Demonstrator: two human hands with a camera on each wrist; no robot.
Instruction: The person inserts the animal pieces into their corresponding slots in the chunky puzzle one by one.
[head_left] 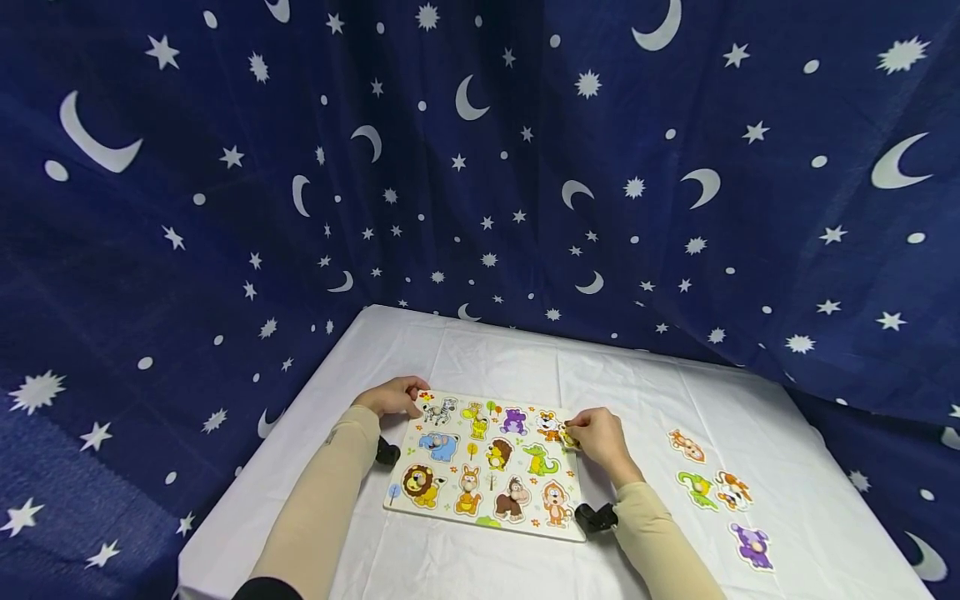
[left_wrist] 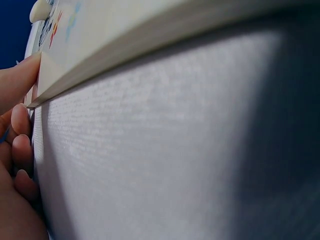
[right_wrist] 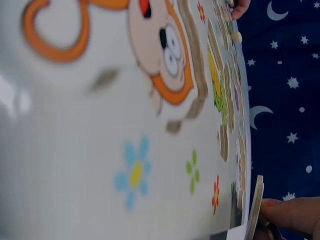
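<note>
A wooden animal puzzle board [head_left: 480,492] lies on the white cloth, with pieces such as the lion [head_left: 422,486] and elephant [head_left: 438,447] in it. My left hand [head_left: 392,397] grips its far left corner. In the left wrist view the thumb [left_wrist: 20,80] presses the board's edge, with the other fingers curled beside and below it. Over the board's right edge, my right hand [head_left: 597,439] pinches a small knobbed puzzle piece [head_left: 570,435]. That piece shows edge-on in the right wrist view, tilted up; fingers hide most of its picture, which looks partly yellow.
Several loose pieces lie to the right: a monkey [head_left: 687,446], a green crocodile [head_left: 697,490], a tiger [head_left: 732,491] and a purple hippo [head_left: 752,547]. Black wrist cameras sit near the board's left and right edges. A blue curtain [head_left: 480,167] with stars and moons hangs behind the table.
</note>
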